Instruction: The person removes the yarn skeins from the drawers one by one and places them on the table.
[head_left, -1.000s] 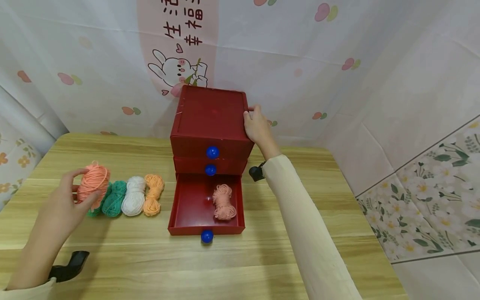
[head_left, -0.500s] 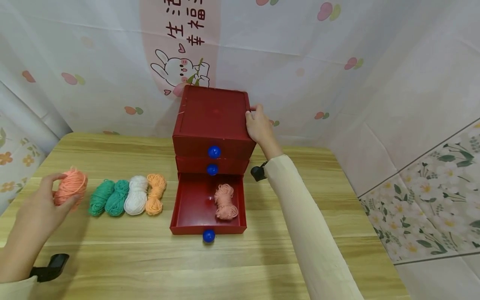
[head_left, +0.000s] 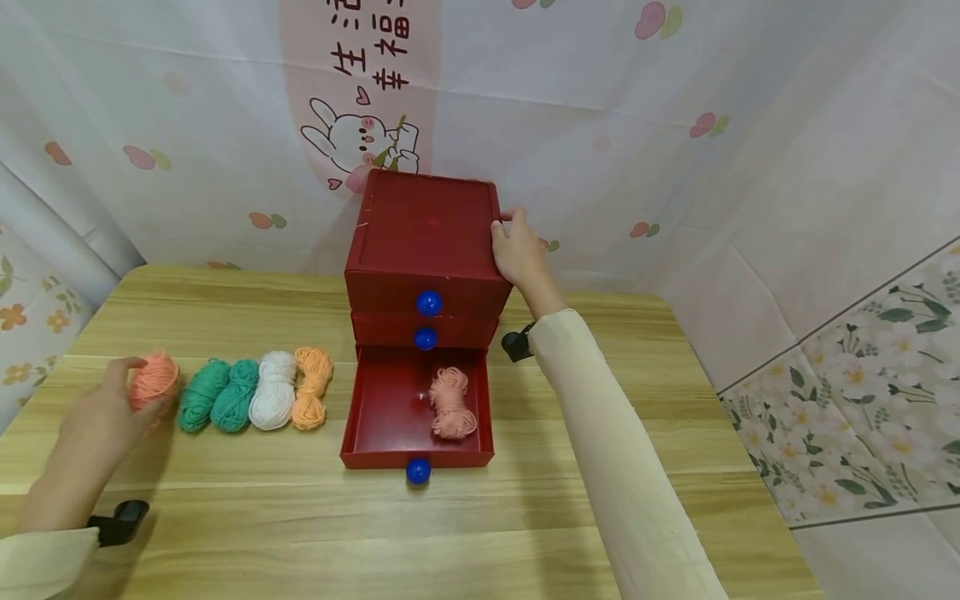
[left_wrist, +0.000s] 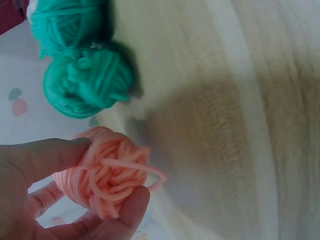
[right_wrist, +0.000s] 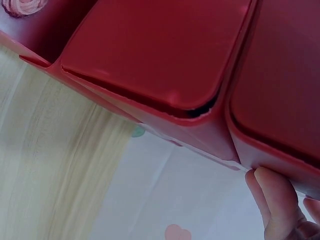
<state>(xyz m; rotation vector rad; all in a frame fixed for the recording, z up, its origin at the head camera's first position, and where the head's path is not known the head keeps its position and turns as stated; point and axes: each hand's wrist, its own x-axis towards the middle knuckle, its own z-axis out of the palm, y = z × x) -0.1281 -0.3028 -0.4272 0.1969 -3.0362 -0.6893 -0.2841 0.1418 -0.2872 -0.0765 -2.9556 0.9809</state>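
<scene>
My left hand (head_left: 101, 425) holds a coral yarn skein (head_left: 154, 379) between thumb and fingers, just left of the row of skeins. In the left wrist view, a loose loop of yarn (left_wrist: 155, 175) sticks out from it. Nearest to it lies a green skein (head_left: 204, 396), with a second green skein (head_left: 236, 396) alongside. My right hand (head_left: 520, 250) grips the upper right edge of a red drawer cabinet (head_left: 427, 225), its thumb on the top. The cabinet's bottom drawer (head_left: 386, 417) is pulled out, and a pink skein (head_left: 452, 404) lies in its right half.
A white skein (head_left: 273, 392) and a light orange skein (head_left: 312, 387) continue the row toward the drawer. Blue ball knobs (head_left: 418, 472) mark the drawer fronts. The wooden table (head_left: 615, 433) runs back to a patterned curtain (head_left: 600, 167) behind the cabinet.
My left hand has carried the coral skein left, from over the green skeins, and then lowered it toward the table beside them. The right hand keeps its grip on the cabinet.
</scene>
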